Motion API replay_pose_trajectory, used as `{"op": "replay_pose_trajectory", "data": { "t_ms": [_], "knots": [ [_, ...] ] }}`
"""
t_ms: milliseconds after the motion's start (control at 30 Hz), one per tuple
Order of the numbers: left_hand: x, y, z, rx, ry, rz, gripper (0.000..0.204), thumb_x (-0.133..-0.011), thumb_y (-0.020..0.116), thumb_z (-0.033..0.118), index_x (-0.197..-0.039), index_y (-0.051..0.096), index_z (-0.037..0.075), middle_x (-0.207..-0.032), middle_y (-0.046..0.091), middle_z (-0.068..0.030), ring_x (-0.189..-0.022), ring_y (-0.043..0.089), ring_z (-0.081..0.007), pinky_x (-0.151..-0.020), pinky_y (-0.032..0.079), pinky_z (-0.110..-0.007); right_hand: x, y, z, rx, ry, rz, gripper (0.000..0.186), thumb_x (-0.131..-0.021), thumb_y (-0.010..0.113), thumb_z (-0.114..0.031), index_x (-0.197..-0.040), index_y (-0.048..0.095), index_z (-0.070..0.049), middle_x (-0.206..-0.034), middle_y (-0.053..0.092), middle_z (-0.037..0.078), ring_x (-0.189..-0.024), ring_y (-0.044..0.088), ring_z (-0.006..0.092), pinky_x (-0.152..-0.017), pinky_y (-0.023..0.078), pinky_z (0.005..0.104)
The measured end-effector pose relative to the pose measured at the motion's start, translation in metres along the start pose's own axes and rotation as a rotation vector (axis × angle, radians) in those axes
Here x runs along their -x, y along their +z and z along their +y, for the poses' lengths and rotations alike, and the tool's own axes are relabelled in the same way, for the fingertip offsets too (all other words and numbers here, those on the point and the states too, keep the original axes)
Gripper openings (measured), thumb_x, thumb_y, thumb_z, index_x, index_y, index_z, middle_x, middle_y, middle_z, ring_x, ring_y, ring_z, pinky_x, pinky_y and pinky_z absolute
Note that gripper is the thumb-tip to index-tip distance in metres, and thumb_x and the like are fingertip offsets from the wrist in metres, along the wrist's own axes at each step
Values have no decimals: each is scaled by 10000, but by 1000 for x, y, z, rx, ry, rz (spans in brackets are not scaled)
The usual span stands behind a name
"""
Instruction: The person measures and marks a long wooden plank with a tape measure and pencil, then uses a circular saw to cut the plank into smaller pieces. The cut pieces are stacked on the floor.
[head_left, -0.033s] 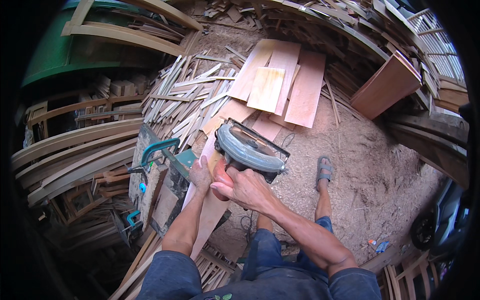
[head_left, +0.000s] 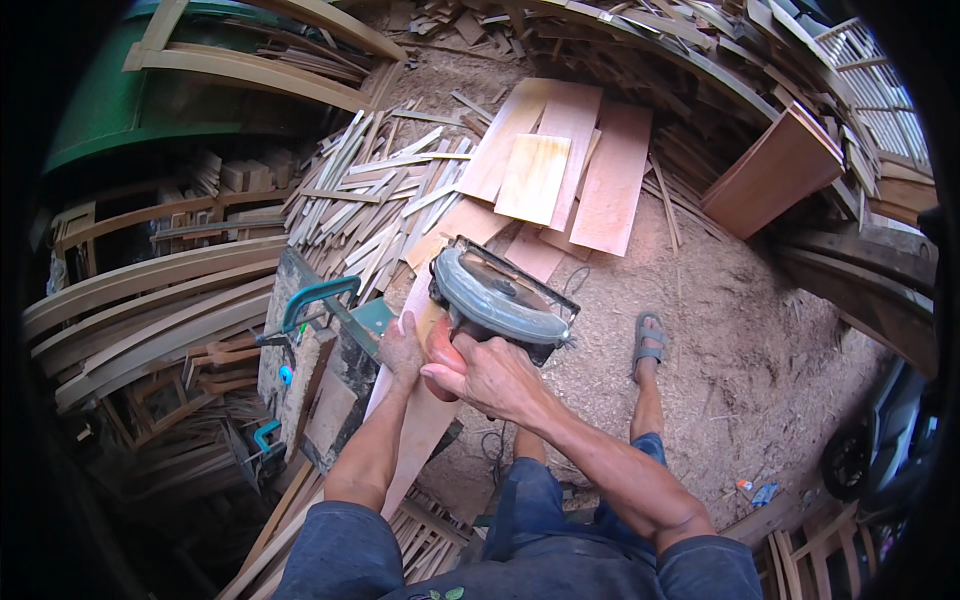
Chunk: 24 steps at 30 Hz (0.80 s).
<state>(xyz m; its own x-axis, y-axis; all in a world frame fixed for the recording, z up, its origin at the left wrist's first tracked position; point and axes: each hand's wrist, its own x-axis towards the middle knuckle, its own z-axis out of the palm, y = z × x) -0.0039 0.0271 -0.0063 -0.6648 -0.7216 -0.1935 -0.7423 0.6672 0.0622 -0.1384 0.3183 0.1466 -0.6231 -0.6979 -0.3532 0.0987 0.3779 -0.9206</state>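
My right hand [head_left: 497,378] is wrapped round the orange rear handle of a circular saw [head_left: 500,296] with a grey, dusty blade guard. The saw rests toward the far end of a long, pale pinkish wooden board [head_left: 415,440], which runs back between my forearms. Just left of the handle, my left hand [head_left: 401,350] grips the board's left edge, thumb on top and the other fingers mostly hidden. Beneath the board is a worn workbench [head_left: 355,365]. The saw's blade is hidden by its guard and base.
Left of the bench hangs a teal C-clamp [head_left: 318,292]. Thin offcut strips [head_left: 390,185] lie heaped beyond it, beside several flat boards [head_left: 612,180] on the sawdust-covered floor [head_left: 720,330]. Stacked timber [head_left: 160,300] fills the left side. A dark cable [head_left: 492,445] trails by my leg.
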Motion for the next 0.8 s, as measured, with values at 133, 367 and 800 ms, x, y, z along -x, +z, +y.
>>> {"op": "replay_pose_trajectory", "data": {
  "t_ms": [133, 367, 800],
  "knots": [
    [-7, 14, -16, -45, -12, -17, 746, -1053, 432, 667, -1090, 708, -25, -1044, 720, -324, -998, 684, -518, -907, 509, -594, -8, 2, -1, -3, -6, 9, 700, -990, 613, -640, -951, 680, 56, -752, 668, 333, -759, 699, 524, -714, 568, 568],
    [-26, 48, -50, -174, 241, 45, 706, -1043, 463, 676, -1095, 705, 15, -1036, 716, -305, -989, 692, -483, -876, 524, -582, -26, 2, -2, 6, 19, -23, 705, -991, 602, -650, -978, 683, 50, -733, 674, 322, -729, 709, 509, -711, 577, 558],
    [-5, 55, -67, 752, 105, -221, 516, -1083, 508, 541, -1278, 583, 69, -1203, 647, -186, -1123, 641, -340, -962, 514, -503, -59, 14, -12, -31, -72, 64, 717, -989, 599, -646, -946, 670, 66, -734, 668, 336, -745, 706, 517, -715, 568, 573]
  ]
}}
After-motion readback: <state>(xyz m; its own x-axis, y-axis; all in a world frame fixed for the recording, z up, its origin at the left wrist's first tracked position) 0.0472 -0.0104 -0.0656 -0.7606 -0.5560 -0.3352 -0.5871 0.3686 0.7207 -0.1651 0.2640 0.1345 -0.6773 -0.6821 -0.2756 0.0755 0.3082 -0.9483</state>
